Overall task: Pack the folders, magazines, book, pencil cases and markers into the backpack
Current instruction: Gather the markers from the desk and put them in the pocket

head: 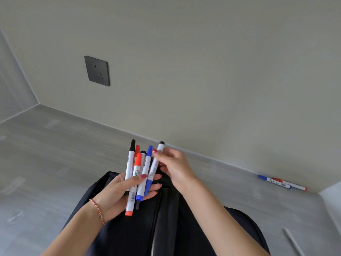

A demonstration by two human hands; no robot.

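A black backpack lies on the grey floor under my arms, its zip running down the middle. My left hand is palm-up above it, gripping a bunch of several white markers with black, red and blue caps. My right hand pinches one more white marker with a black cap, laying it against the bunch. A blue marker and a red marker lie on the floor by the wall at the right.
A white stick-like object lies on the floor at the lower right. The wall rises close behind the backpack, with a dark socket plate on it. A white block edge shows at the far right.
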